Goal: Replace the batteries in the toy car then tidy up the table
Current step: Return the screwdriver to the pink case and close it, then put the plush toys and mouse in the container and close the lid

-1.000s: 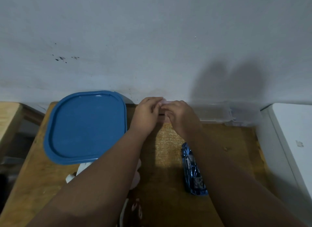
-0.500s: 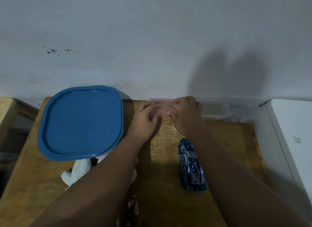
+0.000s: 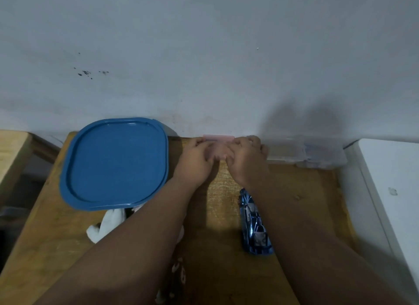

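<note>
Pink and pale, a small box [image 3: 218, 138] is gripped by both curled hands, left hand [image 3: 195, 160] and right hand [image 3: 246, 160]. The blue toy car [image 3: 256, 227] lies just beside the right forearm, a blue lid [image 3: 115, 164] left of the left hand, and a clear organiser [image 3: 313, 152] right of the right hand.

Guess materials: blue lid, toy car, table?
Blue lid: likely plastic, matte, moulded rim groove.
Toy car: glossy metallic-blue shell with bright reflections; plastic or metal, cannot tell.
Table: wood, visible grain, scuffed dull finish.
</note>
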